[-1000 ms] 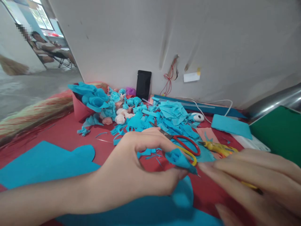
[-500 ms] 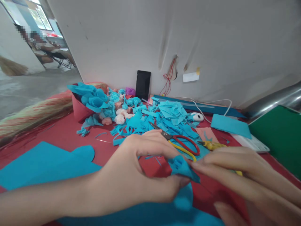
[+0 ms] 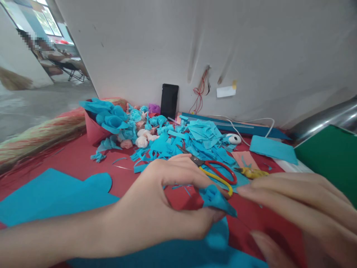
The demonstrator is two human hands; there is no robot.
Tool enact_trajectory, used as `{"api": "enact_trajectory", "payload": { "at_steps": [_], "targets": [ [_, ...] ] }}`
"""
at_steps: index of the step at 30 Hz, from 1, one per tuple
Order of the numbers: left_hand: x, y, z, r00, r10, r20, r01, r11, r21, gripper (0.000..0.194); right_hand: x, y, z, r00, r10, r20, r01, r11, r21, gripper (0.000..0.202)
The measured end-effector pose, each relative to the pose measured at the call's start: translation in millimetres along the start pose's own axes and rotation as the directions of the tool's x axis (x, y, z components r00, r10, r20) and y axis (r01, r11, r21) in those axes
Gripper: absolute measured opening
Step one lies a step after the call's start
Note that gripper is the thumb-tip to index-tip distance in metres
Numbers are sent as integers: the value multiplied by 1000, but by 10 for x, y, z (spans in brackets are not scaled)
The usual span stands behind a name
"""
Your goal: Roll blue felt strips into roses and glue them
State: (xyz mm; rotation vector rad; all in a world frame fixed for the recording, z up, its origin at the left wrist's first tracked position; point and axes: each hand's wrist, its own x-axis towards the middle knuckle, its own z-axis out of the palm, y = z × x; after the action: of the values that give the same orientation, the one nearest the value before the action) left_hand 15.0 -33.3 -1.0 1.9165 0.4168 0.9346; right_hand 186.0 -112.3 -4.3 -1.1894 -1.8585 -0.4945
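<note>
Pinched between the thumb and fingers of my left hand is a small rolled blue paper flower, its tail pointing right. My right hand is just to the right of it, thumb and fingers apart, holding nothing and not touching the flower. Scissors with red and yellow handles lie behind my left hand. Yellow-handled pliers lie behind the right fingers. Blue paper sheets are on the red tabletop at the left and under my left forearm.
A heap of blue paper strips lies in the middle, beside paper roses and a pink cone of blue petals. A black phone leans on the wall. A green board stands right. People sit far left.
My right hand has moved slightly right, away from the flower, and its fingers have spread. My left hand and the flower have hardly moved.
</note>
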Motion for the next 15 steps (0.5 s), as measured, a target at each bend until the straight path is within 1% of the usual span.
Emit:
{"api": "enact_trajectory", "payload": {
  "at_steps": [1, 2, 4, 7, 11, 13, 14, 15],
  "targets": [
    [2, 5, -2, 1000, 4, -13, -5, 1000, -17, 13, 12, 12, -1, 999, 21, 24, -21, 1000, -9, 16],
    [4, 9, -4, 1000, 6, -22, -7, 1000, -28, 13, 24, 23, 2, 999, 11, 34, -11, 1000, -10, 15],
    [10, 13, -6, 999, 13, -32, -14, 999, -30, 14, 43, 38, 18, 999, -25, 43, 24, 1000, 5, 14],
    [22, 4, -3, 997, 54, -52, -55, 998, -14, 15, 45, 39, 49, 997, -76, 33, 74, 996, 45, 11],
    [36, -14, -11, 995, 78, -58, -79, 997, -5, 14, 24, 32, 70, 990, -43, 133, 31, 995, 93, 18],
    [45, -15, -20, 995, 83, -51, -83, 997, 7, 13, 10, 41, 77, 992, -56, 113, 41, 990, 132, 18],
    [50, -15, -23, 995, 88, -49, -87, 996, 14, 12, 4, 45, 79, 994, -66, 85, 54, 988, 143, 18],
    [56, -14, -24, 994, 92, -53, -91, 996, 20, 12, -2, 45, 78, 996, -51, 75, 40, 989, 142, 17]
  ]
}}
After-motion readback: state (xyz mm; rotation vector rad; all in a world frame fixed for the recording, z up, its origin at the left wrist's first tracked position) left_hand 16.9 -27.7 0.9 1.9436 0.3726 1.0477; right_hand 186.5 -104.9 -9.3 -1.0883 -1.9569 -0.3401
